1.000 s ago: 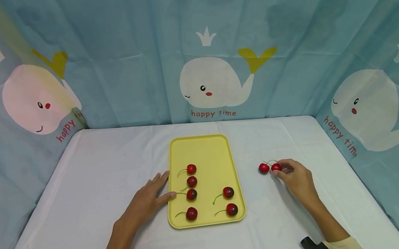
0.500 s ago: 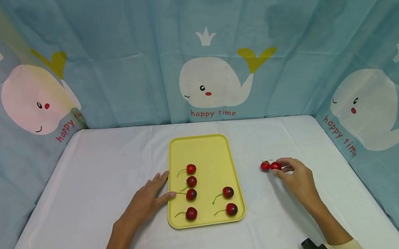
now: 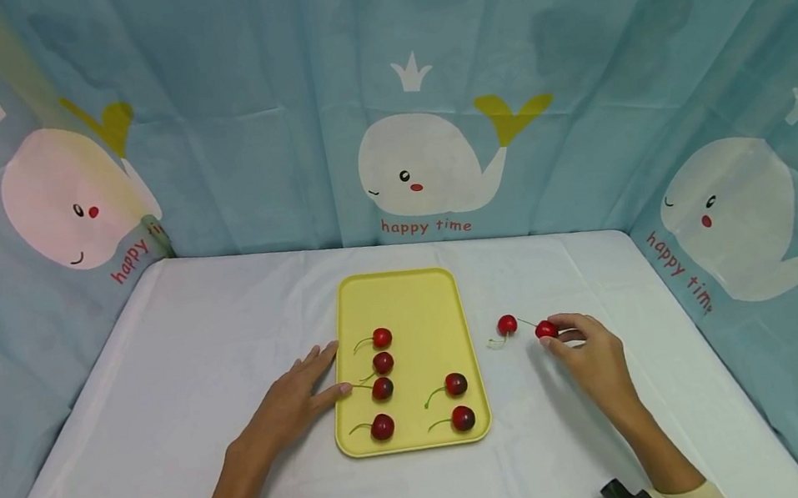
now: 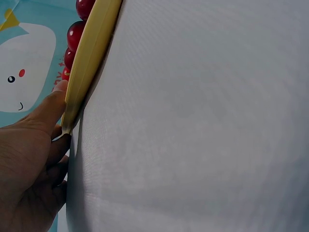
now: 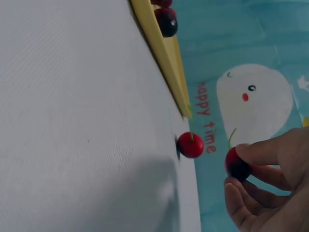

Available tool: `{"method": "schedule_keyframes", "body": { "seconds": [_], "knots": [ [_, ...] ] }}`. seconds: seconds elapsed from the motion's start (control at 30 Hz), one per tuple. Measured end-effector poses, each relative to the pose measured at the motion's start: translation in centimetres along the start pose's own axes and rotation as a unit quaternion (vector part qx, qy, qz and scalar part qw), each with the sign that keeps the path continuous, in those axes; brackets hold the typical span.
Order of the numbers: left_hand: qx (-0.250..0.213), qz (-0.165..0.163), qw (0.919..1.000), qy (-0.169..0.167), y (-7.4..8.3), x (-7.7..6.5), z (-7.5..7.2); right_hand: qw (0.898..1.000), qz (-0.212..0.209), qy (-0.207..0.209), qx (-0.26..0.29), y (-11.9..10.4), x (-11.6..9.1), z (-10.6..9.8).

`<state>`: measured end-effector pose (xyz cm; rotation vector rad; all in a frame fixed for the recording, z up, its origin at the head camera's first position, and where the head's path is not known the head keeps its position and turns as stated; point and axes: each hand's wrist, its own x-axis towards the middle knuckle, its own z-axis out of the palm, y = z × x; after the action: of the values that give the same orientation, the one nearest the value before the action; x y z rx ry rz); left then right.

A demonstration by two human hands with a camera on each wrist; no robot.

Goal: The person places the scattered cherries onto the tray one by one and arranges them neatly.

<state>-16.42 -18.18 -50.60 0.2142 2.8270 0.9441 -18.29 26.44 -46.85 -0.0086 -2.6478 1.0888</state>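
Observation:
In the head view, my right hand [image 3: 589, 354] pinches a red cherry [image 3: 546, 330] between thumb and fingers, right of the tray. The right wrist view shows this cherry [image 5: 236, 164] held off the table, its green stem upward. A loose cherry [image 3: 507, 325] lies on the white cloth between that hand and the yellow tray [image 3: 405, 298], stem toward the tray. My left hand [image 3: 297, 397] rests at the tray's left edge, fingers extended; in the left wrist view its thumb touches the rim [image 4: 91, 53].
Several dark red cherries stand on the tray, a column of them on the left side and two, including this cherry [image 3: 462, 418], at the lower right. A white cloth [image 3: 243, 328] covers the table. Blue curtains [image 3: 263, 132] with printed whales enclose its back and sides.
The loose cherry, earlier beside the pinched one, has moved left toward the tray and now lies apart. My right hand has shifted slightly left and back. The left hand has stayed put.

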Motion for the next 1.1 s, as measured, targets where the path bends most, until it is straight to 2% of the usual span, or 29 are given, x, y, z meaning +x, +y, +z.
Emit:
{"method": "schedule_keyframes", "body": {
  "seconds": [0.37, 0.67, 0.83, 1.1],
  "knots": [
    [-0.001, 0.001, 1.0, 0.002, 0.1, -0.1, -0.1, 0.999, -0.043, -0.019, 0.02, -0.8, -0.4, 0.8],
    [-0.002, -0.001, 1.0, -0.001, 0.2, -0.1, -0.1, 0.996, -0.078, -0.036, 0.017, -1.5, -0.3, 1.8],
    [-0.002, 0.001, 1.0, 0.001, 0.1, -0.1, -0.1, 0.995, -0.077, -0.055, 0.036, -1.9, -0.1, 2.3],
    [-0.003, -0.001, 1.0, 0.001, 0.1, -0.1, 0.0, 0.993, -0.067, -0.089, 0.038, -2.7, -0.1, 3.3]
  ]
}}
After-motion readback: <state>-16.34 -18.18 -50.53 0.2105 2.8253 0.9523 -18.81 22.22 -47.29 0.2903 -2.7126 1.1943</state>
